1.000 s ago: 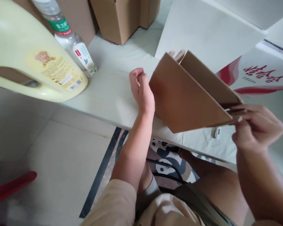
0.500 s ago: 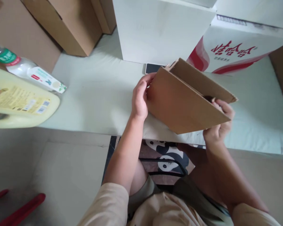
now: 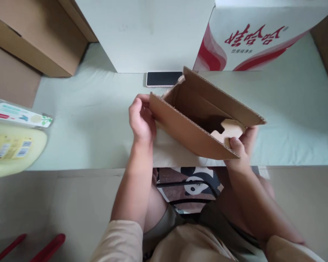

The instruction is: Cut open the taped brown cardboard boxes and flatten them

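A brown cardboard box (image 3: 188, 129) is held tilted over the front part of the cloth-covered table, its open side facing up so that its dark inside shows. My left hand (image 3: 142, 118) grips the box's left end, with the fingers partly hidden behind it. At the right end my right hand (image 3: 242, 147) holds the box, the thumb pressing on a lighter cardboard end flap (image 3: 229, 131) with a notched edge. Behind the box a phone (image 3: 164, 79) lies on the pale green cloth (image 3: 98, 109).
A tall white box (image 3: 153, 36) and a red-and-white carton (image 3: 243, 47) stand at the back. Brown cartons (image 3: 43, 36) are at the back left. A yellow bottle (image 3: 16, 149) and a clear bottle (image 3: 22, 115) lie at the left edge. Red bars (image 3: 49, 247) show at lower left.
The box has opened wider and moved left and slightly down in view, showing its inside and notched flap. Both hands moved with it. More of the phone shows, and the view has shifted.
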